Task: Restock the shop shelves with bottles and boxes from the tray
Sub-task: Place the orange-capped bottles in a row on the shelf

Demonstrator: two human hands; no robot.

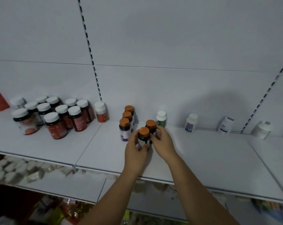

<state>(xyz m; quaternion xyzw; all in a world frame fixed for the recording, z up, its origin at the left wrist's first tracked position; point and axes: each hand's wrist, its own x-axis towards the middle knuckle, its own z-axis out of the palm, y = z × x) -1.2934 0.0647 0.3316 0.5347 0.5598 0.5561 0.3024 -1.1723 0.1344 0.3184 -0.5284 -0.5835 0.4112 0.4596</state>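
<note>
Orange-capped bottles [144, 133], labels too blurred to read, are clasped one apiece by left grip [135, 153] and right grip [163, 143].

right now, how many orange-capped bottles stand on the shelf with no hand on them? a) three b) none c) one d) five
A: a row of three orange-capped bottles stands free, while the left hand grips the nearer held bottle and the right hand grips the farther held bottle.
</note>
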